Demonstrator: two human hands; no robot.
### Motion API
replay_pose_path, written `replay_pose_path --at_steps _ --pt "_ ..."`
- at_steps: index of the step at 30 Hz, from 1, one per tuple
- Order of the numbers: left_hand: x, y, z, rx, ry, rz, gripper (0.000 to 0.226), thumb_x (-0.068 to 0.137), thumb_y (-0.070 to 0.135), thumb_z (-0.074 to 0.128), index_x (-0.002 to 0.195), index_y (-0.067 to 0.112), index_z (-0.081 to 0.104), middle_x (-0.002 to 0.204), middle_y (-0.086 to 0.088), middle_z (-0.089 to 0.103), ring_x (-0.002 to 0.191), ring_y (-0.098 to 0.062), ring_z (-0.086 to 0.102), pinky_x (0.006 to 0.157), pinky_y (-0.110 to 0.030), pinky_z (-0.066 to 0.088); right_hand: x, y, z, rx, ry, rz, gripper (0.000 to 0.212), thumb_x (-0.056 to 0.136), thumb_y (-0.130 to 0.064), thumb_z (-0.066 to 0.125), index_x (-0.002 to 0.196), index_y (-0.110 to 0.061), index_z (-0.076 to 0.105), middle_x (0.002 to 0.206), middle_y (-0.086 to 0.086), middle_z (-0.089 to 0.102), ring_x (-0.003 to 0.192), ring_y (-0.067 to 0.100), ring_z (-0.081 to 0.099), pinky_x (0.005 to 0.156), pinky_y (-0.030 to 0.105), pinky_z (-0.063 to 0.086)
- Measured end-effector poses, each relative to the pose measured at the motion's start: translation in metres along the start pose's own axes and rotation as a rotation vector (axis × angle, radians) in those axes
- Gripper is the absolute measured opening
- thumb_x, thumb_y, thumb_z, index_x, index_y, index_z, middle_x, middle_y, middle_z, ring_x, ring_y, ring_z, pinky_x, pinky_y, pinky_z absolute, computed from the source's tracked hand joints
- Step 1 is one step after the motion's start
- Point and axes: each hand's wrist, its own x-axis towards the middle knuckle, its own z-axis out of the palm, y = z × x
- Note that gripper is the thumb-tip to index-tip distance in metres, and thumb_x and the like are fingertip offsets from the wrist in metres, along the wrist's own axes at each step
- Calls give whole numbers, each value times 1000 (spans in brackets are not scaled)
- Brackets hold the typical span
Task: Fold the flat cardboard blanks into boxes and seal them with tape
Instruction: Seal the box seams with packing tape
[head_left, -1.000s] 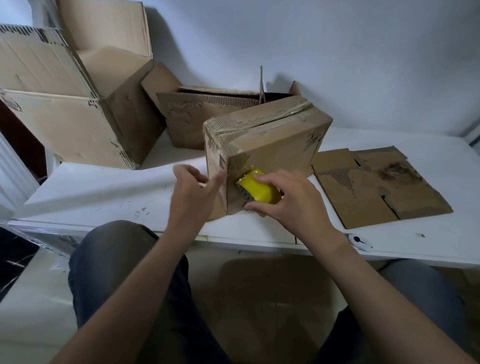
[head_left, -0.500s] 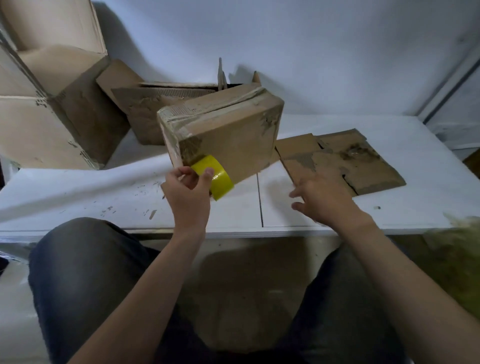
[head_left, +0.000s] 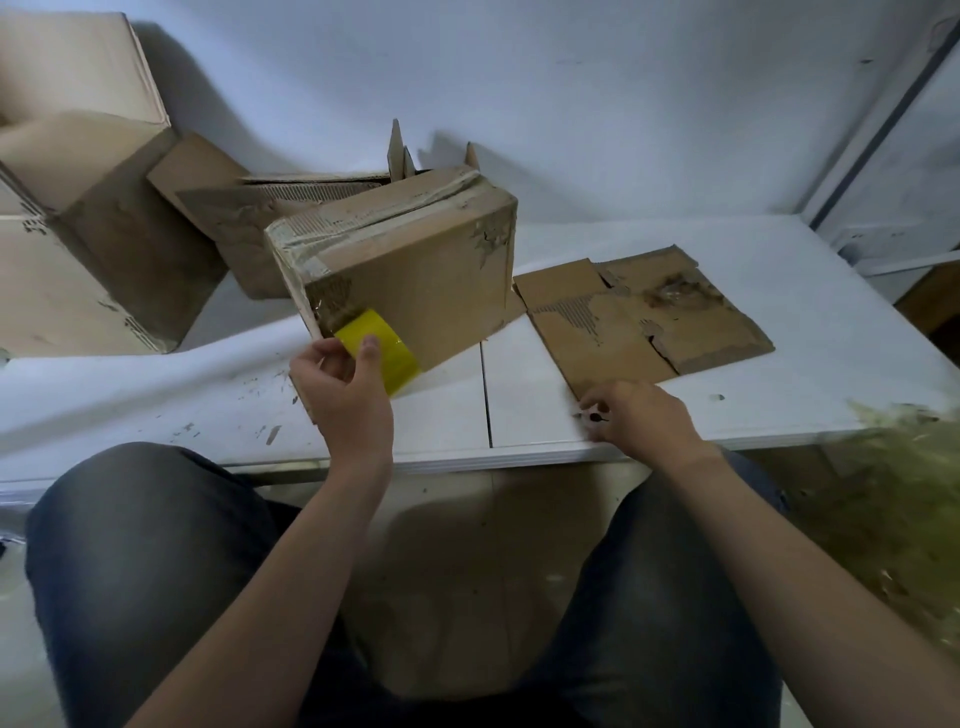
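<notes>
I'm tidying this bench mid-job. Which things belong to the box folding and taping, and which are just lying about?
In the job: yellow tape roll in the left hand; folded box behind it; flat cardboard blank on the table.
Lying about: large open boxes at left; blurred yellowish heap at right.

tape roll (head_left: 378, 349) bright yellow, 9 o'clock of centre. boxes, incl. taped box (head_left: 415, 270), brown, scuffed. table (head_left: 779, 270) white, dark-flecked. trousers (head_left: 145, 561) dark grey-blue.
</notes>
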Motion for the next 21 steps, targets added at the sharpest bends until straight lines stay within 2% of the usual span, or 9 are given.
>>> replay_pose_path --at_steps 5,8,10,12,14,16,18,19,21 --pt "4 3 -2 -27 -22 -62 29 92 30 71 106 33 46 123 -1 63 110 -16 64 87 -36 57 4 -21 -12 309 51 -95 38 84 -23 81 118 -29 65 110 -5 63 101 15 61 79 26 45" --pt "7 10 -3 -82 -65 -117 36 93 24 72 119 26 48 109 6 63 99 -9 65 80 -33 58 6 -50 -32 396 111 -193 42 82 -24 84 119 -29 65 105 -10 56 87 6 56 79 24 49" --pt "10 15 -5 -103 -110 -139 41 93 21 72 128 21 51 104 9 63 96 -9 66 78 -36 61 5 -69 -47 468 148 -231 34 82 -27 83 110 -32 64 94 -17 55 77 3 54 72 20 47" --pt "12 17 -7 -117 -143 -163 44 92 21 74 131 20 54 109 5 64 102 -16 67 78 -39 63 5 -89 -60 588 130 -263 28 82 -30 84 98 -37 62 83 -16 61 67 5 56 63 20 47" --pt "14 18 -9 -139 -168 -188 43 91 20 74 131 19 57 115 -1 65 107 -23 68 77 -41 63 8 -109 -73 692 110 -317 27 79 -31 86 94 -39 65 82 -17 67 64 6 61 60 23 52" --pt "15 17 -10 -166 -191 -205 44 91 19 74 132 16 58 117 -7 67 107 -27 69 76 -41 63 14 -128 -84 704 126 -421 25 81 -30 85 98 -40 70 87 -20 69 71 3 62 64 20 49" --pt "15 17 -12 -187 -215 -216 45 92 19 73 134 13 57 115 -9 68 105 -28 70 73 -38 63 21 -149 -96 618 172 -579 26 89 -27 77 113 -37 73 100 -29 69 86 -6 62 74 10 44" --pt "16 17 -12 -191 -224 -218 45 92 20 73 134 12 57 114 -8 68 104 -27 71 72 -36 63 26 -159 -103 551 192 -659 28 93 -26 72 121 -33 72 109 -28 68 95 -10 60 79 8 42" --pt "17 17 -13 -200 -226 -226 45 92 21 74 133 12 58 113 -7 69 103 -26 71 70 -34 63 38 -181 -112 408 217 -793 33 97 -26 67 130 -29 68 121 -17 68 104 -7 57 88 10 41"
